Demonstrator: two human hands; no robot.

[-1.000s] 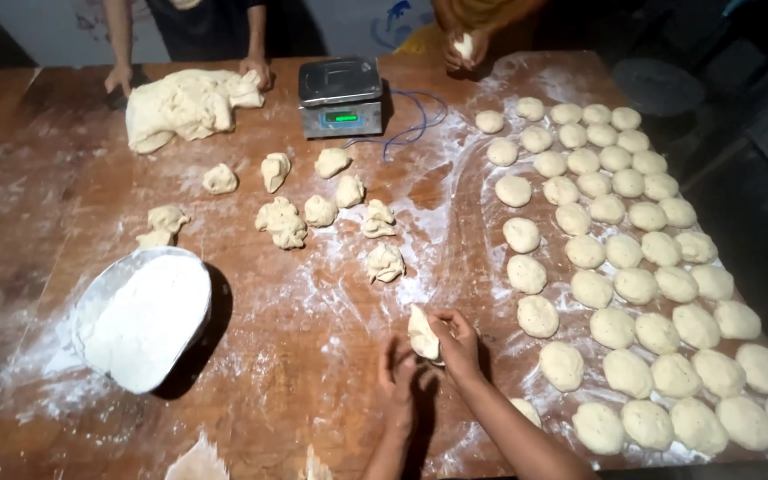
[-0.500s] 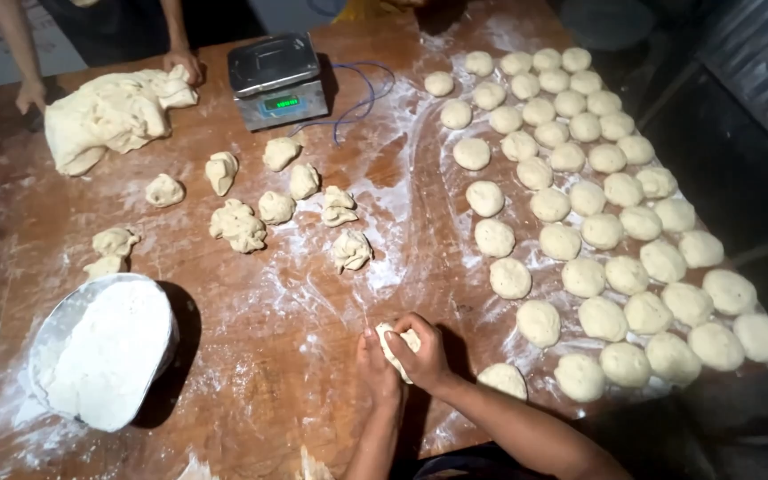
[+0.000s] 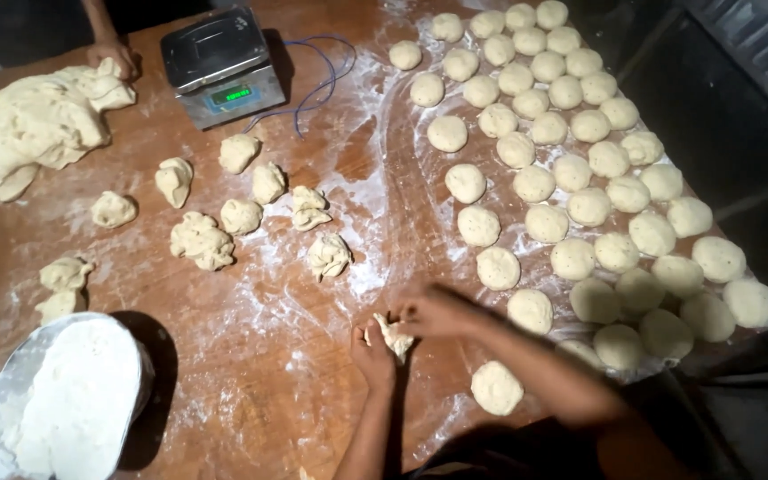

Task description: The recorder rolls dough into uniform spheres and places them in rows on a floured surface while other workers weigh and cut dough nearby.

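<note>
- Dough lump [image 3: 394, 336]: at 6 o'clock on floury tabletop [image 3: 260, 293], squeezed between left hand [image 3: 373, 354] and right hand [image 3: 433, 313], fingers curled around it.
- Looks soft, light, sticky; best cupped gently underneath.

Table [image 3: 251, 418], head view: dough lump [image 3: 395, 337] near front edge, betw. left hand [image 3: 373, 354] & right hand [image 3: 433, 313]. Flour bowl [image 3: 64, 400] front left. Loose dough pieces [image 3: 202, 240] centre-left. Dough mass [image 3: 33, 124] far left; scale [image 3: 220, 67] behind centre. Rows of dough balls [image 3: 571, 178] on right.
</note>
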